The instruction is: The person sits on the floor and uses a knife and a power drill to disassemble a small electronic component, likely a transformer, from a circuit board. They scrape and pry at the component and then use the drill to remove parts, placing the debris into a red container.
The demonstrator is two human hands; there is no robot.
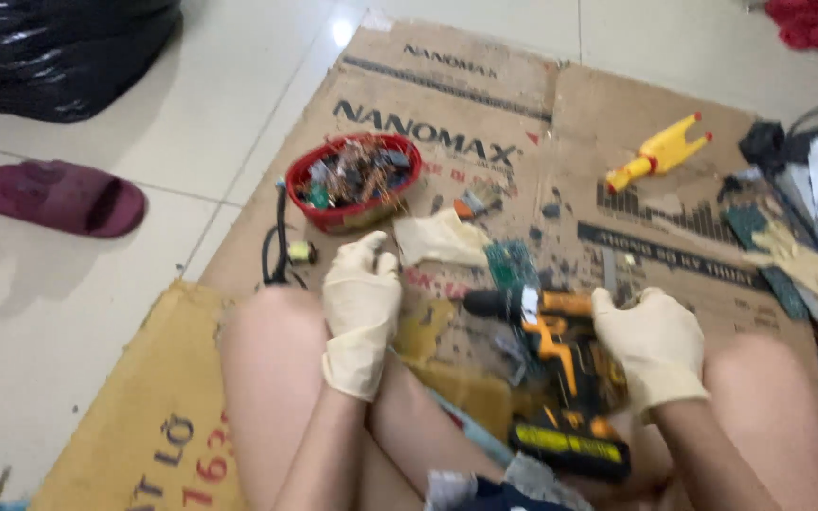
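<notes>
My right hand [657, 343], in a cream glove, grips the handle of an orange and black cordless drill [560, 374] that points left over the cardboard. Just ahead of the drill's nose lies a small green circuit board [510, 262]. My left hand [362, 303], also gloved, hangs with loose fingers above the cardboard and holds nothing. A spare cream glove [440, 237] lies just past it. The picture is blurred by motion.
A red bowl [345, 216] full of wires and small parts stands on the flattened cardboard sheet [485, 104]. A black cable [278, 248] lies left of it. A yellow rubber chicken [660, 151] and a heap of dismantled electronics [811, 208] sit right. A maroon slipper [59, 197] rests on the tiles.
</notes>
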